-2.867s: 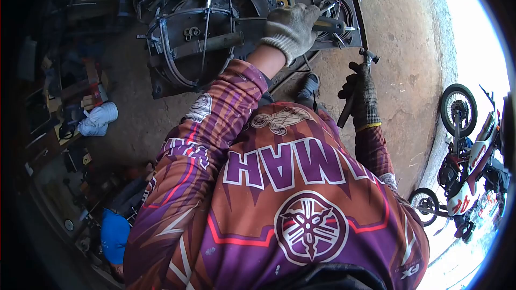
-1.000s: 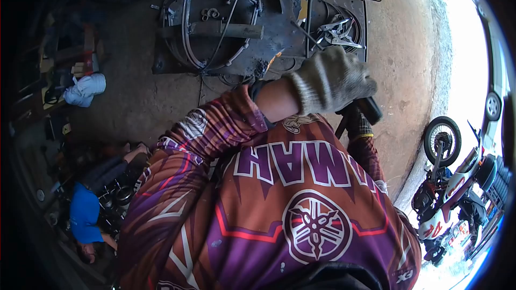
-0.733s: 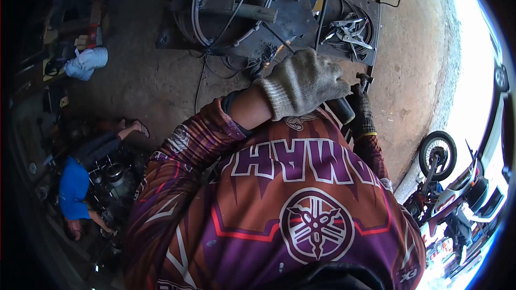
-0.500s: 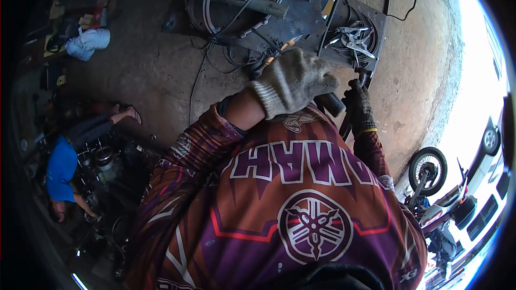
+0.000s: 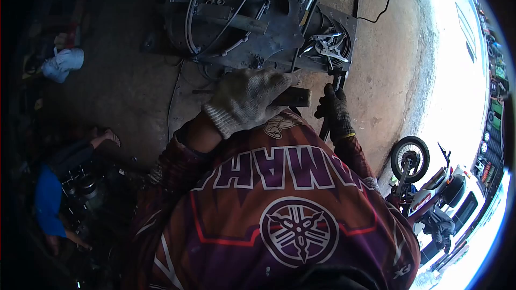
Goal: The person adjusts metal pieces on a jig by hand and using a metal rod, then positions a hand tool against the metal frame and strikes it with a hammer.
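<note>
My left hand [image 5: 248, 99], in a pale knit glove, is closed around a black-handled tool [image 5: 299, 97]. The butt of the tool sticks out to the right, and a thin rod shows left of the glove. To the right, my right hand [image 5: 336, 111], in a dark glove, grips a hammer [image 5: 337, 73] with its head up and its handle down by my shirt. Both hands are in front of my chest, apart from each other. Beyond them lies a dark metal plate [image 5: 287, 37] bearing a curved rod frame [image 5: 192, 19] and metal rings [image 5: 215, 0]. Locking pliers [image 5: 329, 47] rest on coiled wire.
A person in a blue shirt [image 5: 48, 198] is beside machine parts at the lower left. A white cloth bundle [image 5: 63, 64] lies at the left. Motorcycles [image 5: 411, 159] stand at the right. Cables run over the concrete floor [image 5: 134, 91].
My left hand, first over the plate with the tool, has come back toward my chest and then moved left. My right hand still holds the hammer. The view has shifted.
</note>
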The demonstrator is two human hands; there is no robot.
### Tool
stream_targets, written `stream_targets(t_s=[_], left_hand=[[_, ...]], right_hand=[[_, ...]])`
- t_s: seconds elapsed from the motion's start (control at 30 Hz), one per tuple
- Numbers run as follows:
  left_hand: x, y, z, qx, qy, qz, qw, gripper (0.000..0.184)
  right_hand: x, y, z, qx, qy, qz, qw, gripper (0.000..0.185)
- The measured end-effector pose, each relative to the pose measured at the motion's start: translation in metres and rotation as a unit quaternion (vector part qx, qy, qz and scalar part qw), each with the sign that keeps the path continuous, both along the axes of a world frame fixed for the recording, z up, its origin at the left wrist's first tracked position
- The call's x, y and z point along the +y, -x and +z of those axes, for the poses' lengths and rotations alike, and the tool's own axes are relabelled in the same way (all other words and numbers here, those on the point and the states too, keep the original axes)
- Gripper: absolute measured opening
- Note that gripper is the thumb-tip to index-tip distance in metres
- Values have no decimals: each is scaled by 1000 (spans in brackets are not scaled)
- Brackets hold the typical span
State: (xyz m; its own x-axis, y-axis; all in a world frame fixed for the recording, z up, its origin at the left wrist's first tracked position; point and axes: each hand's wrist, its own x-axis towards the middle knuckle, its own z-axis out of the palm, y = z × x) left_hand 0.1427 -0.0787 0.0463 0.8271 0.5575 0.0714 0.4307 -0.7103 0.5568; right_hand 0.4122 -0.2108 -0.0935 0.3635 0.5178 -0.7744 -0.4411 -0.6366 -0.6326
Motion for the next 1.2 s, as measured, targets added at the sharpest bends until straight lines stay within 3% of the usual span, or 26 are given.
stream_targets(t_s=[0.17,0.4,0.47,0.63,0.73,0.77,0.87,0.9,0.97,1.03,1.13,1.2], left_hand=[[35,36,3,-40,91,-10,995,54],[79,88,6,-77,124,41,988,53],[90,99,3,-60,135,53,988,54],[105,116,-1,-49,161,94,981,55],[110,121,-9,-56,164,98,980,55],[111,121,-8,-58,165,96,980,55],[113,120,-5,-42,183,97,978,55],[113,119,-6,-48,178,96,978,55],[113,118,-7,-54,174,96,979,54],[114,118,-7,-57,178,97,978,54],[113,118,-10,-72,165,91,980,53],[113,117,-9,-66,165,94,980,53]], right_hand=[[11,29,7,-54,10,-41,998,35],[36,78,34,-136,-99,-89,982,46],[50,89,49,-101,-162,-59,980,49],[82,116,75,-91,-162,-36,982,48],[100,111,72,-225,-137,116,958,39],[108,107,73,-227,-136,114,958,39],[128,102,86,-384,-117,248,882,44],[136,106,92,-312,-80,197,926,42],[148,111,112,-237,-41,145,960,41],[153,117,133,-72,-69,65,993,41],[158,115,125,-2,-146,20,989,45],[166,119,122,-6,-136,20,990,45]])
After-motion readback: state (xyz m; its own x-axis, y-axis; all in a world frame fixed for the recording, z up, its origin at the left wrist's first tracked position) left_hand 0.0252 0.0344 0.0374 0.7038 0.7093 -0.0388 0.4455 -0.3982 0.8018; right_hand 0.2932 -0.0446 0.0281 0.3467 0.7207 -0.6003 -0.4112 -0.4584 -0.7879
